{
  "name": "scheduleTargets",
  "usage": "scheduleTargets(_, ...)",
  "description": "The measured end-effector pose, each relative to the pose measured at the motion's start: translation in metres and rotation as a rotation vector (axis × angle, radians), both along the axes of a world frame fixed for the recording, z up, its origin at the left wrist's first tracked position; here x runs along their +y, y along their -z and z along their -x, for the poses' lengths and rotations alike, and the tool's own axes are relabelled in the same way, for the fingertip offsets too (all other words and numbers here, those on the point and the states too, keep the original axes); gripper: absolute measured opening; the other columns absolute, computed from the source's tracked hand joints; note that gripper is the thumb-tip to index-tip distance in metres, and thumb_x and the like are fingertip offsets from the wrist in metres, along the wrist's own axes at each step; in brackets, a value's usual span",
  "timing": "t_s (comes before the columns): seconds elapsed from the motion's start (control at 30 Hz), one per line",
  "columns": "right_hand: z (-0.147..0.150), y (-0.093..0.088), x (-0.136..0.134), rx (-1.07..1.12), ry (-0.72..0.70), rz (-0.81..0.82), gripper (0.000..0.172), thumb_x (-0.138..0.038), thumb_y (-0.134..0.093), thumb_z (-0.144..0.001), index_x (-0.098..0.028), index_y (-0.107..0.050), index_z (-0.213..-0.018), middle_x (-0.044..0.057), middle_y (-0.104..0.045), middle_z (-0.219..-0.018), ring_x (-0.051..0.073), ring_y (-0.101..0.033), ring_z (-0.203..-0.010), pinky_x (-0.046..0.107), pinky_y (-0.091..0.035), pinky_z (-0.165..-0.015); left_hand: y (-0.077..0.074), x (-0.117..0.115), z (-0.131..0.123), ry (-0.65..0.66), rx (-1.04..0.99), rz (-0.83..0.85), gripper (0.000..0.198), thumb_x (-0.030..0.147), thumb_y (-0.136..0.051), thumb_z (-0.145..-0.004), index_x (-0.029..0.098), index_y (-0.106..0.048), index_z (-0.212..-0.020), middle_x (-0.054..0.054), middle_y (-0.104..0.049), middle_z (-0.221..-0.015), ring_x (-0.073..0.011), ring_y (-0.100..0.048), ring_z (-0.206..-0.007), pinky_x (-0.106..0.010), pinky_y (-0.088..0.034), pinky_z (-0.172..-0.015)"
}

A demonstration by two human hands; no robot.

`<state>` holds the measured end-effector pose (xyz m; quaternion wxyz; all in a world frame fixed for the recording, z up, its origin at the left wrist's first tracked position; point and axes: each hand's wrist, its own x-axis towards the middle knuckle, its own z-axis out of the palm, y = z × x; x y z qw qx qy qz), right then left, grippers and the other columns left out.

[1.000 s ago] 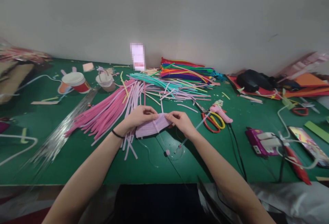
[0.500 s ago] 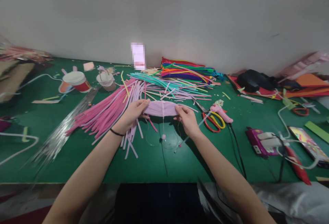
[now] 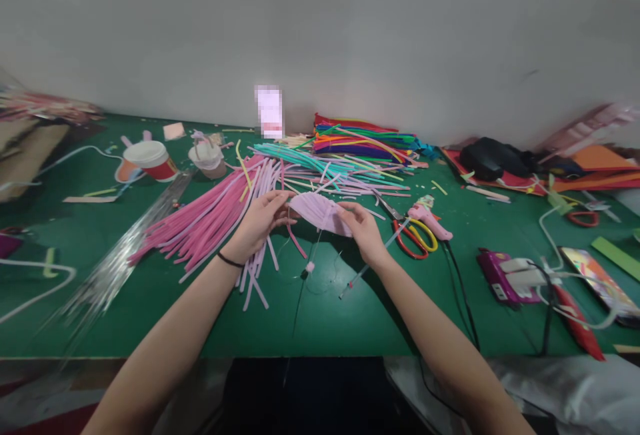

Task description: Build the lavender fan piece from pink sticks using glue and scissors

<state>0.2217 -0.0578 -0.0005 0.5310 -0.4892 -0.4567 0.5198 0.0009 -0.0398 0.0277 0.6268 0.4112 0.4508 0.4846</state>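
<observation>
Between my hands is a flat lilac bundle of pipe cleaners (image 3: 315, 211), pressed side by side, fanned at its left end and bound by a narrow band across the middle. My right hand (image 3: 364, 228) pinches its right end. My left hand (image 3: 265, 218) has its fingertips closed at the left end; their exact contact is partly hidden. A thin wire or thread (image 3: 300, 302) with a small pale bead-like piece (image 3: 310, 267) hangs below the bundle. Pink pipe cleaners (image 3: 200, 225) lie beside my left hand. Red-and-yellow-handled scissors (image 3: 414, 238) lie right of my right hand.
A pink glue gun (image 3: 431, 220) with a black cord lies by the scissors. Multicoloured pipe cleaners (image 3: 365, 138) are piled at the back. Silvery wires (image 3: 130, 242) and a paper cup (image 3: 153, 158) are on the left. A purple power box (image 3: 503, 278) and a phone (image 3: 597, 282) are on the right.
The lilac bundle has tilted from level, its right end now lower and its left end fanned toward me. The hanging wire and bead-like piece have swung left.
</observation>
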Motion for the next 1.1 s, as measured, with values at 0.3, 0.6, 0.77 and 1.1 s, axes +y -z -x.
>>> scheduleTargets(0.3, -0.0006, 0.0036, 0.0014, 0.021, 0.002, -0.055, 0.031, -0.043, -0.073, -0.072, -0.021, -0.068, -0.094, 0.002, -0.069, -0.093, 0.017, -0.061, -0.086, 0.031, -0.045, -0.084, -0.0027, -0.0008, -0.001, 0.008, -0.015, -0.018, 0.025, 0.027, -0.066, -0.082, 0.017, -0.061, -0.105, 0.0, -0.067, -0.079, -0.0153, -0.071, -0.07, -0.023, -0.058, -0.059)
scheduleTargets(0.6, 0.0007, -0.0016, -0.0015, -0.085, -0.035, -0.068, 0.032, -0.046, -0.069, -0.076, -0.023, -0.067, -0.098, -0.001, -0.064, -0.075, 0.015, -0.056, -0.069, 0.029, -0.044, -0.07, -0.0003, -0.0058, -0.0017, 0.084, 0.248, -0.063, 0.023, 0.036, -0.071, -0.079, 0.015, -0.064, -0.083, -0.003, -0.068, -0.076, -0.0131, -0.068, -0.07, -0.021, -0.053, -0.061)
scheduleTargets(0.77, 0.0042, -0.003, -0.004, -0.082, -0.099, -0.041, 0.032, -0.047, -0.07, -0.075, -0.023, -0.068, -0.097, -0.002, -0.062, -0.07, 0.014, -0.054, -0.065, 0.028, -0.042, -0.064, -0.0005, -0.0068, -0.0034, 0.142, 0.284, -0.061, 0.02, 0.035, -0.069, -0.079, 0.015, -0.065, -0.08, -0.003, -0.068, -0.074, -0.013, -0.066, -0.069, -0.021, -0.052, -0.061)
scheduleTargets(1.1, 0.0063, -0.0016, -0.0062, -0.138, -0.166, -0.029, 0.03, -0.049, -0.07, -0.074, -0.021, -0.067, -0.083, -0.001, -0.063, -0.072, 0.013, -0.054, -0.064, 0.027, -0.042, -0.062, 0.0035, -0.007, -0.0077, 0.224, 0.281, -0.01, 0.022, 0.034, -0.073, -0.074, 0.016, -0.067, -0.085, -0.005, -0.07, -0.075, -0.0154, -0.066, -0.068, -0.025, -0.053, -0.06)
